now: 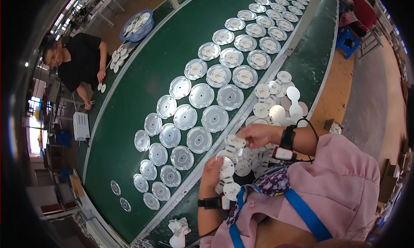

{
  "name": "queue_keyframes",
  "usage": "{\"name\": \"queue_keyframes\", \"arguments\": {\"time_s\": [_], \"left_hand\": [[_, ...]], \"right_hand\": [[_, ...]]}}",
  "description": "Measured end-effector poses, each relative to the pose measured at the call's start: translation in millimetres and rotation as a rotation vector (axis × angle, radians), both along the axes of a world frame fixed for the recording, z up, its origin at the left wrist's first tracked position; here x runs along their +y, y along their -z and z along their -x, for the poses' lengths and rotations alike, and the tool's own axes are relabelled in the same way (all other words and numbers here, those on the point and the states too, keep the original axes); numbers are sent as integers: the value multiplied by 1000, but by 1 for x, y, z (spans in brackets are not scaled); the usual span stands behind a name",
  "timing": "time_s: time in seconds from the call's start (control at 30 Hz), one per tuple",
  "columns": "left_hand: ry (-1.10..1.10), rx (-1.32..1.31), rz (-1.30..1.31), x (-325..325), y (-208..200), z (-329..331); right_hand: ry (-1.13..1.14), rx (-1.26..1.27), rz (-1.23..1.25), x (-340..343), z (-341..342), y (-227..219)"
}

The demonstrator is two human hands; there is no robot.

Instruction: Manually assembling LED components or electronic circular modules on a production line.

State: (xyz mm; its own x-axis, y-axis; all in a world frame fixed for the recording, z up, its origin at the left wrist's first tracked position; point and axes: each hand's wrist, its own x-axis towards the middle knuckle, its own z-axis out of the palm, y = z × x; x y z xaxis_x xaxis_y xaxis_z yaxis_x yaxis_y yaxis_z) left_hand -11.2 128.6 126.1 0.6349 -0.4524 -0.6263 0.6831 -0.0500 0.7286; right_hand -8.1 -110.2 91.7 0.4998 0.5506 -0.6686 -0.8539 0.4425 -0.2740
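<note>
My left hand is closed around a linked strip of round white circuit boards, held low in front of my body. My right hand pinches a round white board at the upper end of the held bunch. Whether that board is still joined to the strip I cannot tell. Beside and under my right forearm lies a heap of similar white boards, many linked together. Just past the rail are rows of round silver metal plates; the farther plates carry white boards in their centres.
A green conveyor belt with a metal rail runs diagonally. Across it, a person in black handles white discs near a blue basket and a white box. A crumpled white cloth lies near my left forearm. A blue stool stands at right.
</note>
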Motion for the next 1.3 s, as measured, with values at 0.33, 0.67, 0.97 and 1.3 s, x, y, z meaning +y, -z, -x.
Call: {"name": "queue_keyframes", "arguments": {"time_s": [0.33,0.67,0.97,1.3], "left_hand": [[-130,58,-88,7,39,-15],[-208,189,-88,16,53,4],[-217,228,-65,17,55,7],[-219,253,-72,20,59,18]], "right_hand": [[151,-762,1326,-46,-73,12],[-88,-684,1564,-49,-104,27],[-404,-1526,1963,-43,-61,31],[-438,-1461,2033,-46,-59,40]]}}
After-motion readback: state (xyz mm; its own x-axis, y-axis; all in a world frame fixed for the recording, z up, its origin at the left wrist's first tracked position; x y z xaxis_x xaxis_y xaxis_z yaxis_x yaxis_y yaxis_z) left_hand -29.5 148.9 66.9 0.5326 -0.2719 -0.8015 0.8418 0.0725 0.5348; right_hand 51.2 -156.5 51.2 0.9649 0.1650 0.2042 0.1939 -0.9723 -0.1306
